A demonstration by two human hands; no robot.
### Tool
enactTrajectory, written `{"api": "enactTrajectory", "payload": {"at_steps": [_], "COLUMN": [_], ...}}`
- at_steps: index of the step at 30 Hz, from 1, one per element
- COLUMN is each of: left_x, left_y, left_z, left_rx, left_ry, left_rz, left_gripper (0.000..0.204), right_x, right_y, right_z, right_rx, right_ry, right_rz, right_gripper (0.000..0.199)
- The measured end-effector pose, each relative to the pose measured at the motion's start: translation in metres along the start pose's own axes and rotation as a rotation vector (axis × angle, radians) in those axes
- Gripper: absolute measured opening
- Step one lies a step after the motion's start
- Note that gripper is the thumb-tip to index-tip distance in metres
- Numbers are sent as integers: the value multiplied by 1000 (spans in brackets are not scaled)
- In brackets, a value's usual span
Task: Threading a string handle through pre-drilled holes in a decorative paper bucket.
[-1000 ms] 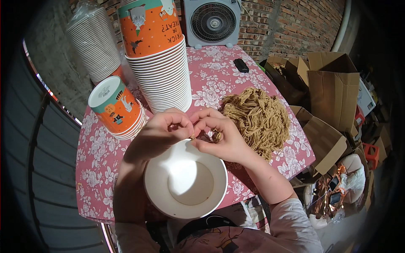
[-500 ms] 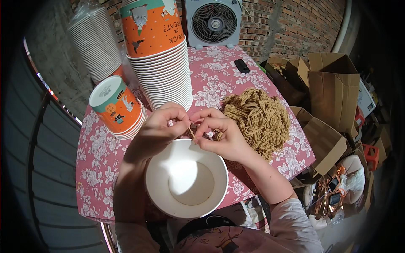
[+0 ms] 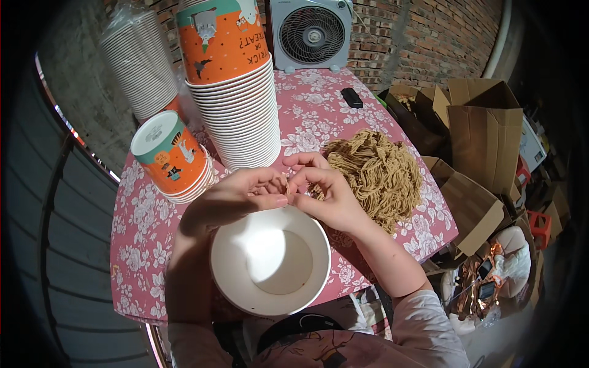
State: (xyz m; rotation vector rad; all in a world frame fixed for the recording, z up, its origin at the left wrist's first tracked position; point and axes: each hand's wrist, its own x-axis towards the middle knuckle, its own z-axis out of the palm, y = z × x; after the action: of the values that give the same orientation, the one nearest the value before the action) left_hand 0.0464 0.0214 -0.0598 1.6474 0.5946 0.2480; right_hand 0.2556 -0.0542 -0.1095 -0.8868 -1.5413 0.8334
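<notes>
An empty white paper bowl [image 3: 270,260] sits at the near edge of the table [image 3: 141,245], which has a pink floral cloth. Just above its far rim my left hand [image 3: 242,193] and my right hand [image 3: 322,193] meet fingertip to fingertip, pinching a small tan piece [image 3: 286,184] between them. It looks like a few noodle strands. A big heap of tan dried noodles [image 3: 374,175] lies right beside my right hand.
A tall stack of orange printed paper bowls [image 3: 236,92] stands behind my hands, a shorter stack [image 3: 172,156] to the left, a wrapped white stack [image 3: 138,64] at far left. A fan [image 3: 310,34] and a black object [image 3: 351,97] sit farther back. Open cardboard boxes [image 3: 485,126] stand at right.
My hands have stayed together above the bowl; the fingers shifted slightly as they work the small piece between them. The bowl and stacks have not moved.
</notes>
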Motion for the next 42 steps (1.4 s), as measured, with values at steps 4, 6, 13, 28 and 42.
{"api": "enactTrajectory", "payload": {"at_steps": [4, 6, 13, 28, 42], "left_x": [-2, 0, -1, 5, 1], "left_y": [5, 3, 8, 8, 11], "left_z": [0, 2, 9, 23, 25], "left_rx": [-4, -37, -147, 32, -75], "left_ry": [11, 63, 174, 329, 189], "left_rz": [-39, 14, -16, 373, 50], "left_gripper": [23, 23, 19, 15, 13], "right_x": [0, 0, 1, 1, 2], "right_y": [0, 0, 5, -3, -1], "right_z": [-1, -1, -1, -2, -4], "right_rx": [8, 23, 68, 5, 52], "right_ry": [-9, -3, 85, 114, 126], "right_rz": [-35, -22, -44, -21, -97], "right_gripper": [9, 9, 16, 11, 11]}}
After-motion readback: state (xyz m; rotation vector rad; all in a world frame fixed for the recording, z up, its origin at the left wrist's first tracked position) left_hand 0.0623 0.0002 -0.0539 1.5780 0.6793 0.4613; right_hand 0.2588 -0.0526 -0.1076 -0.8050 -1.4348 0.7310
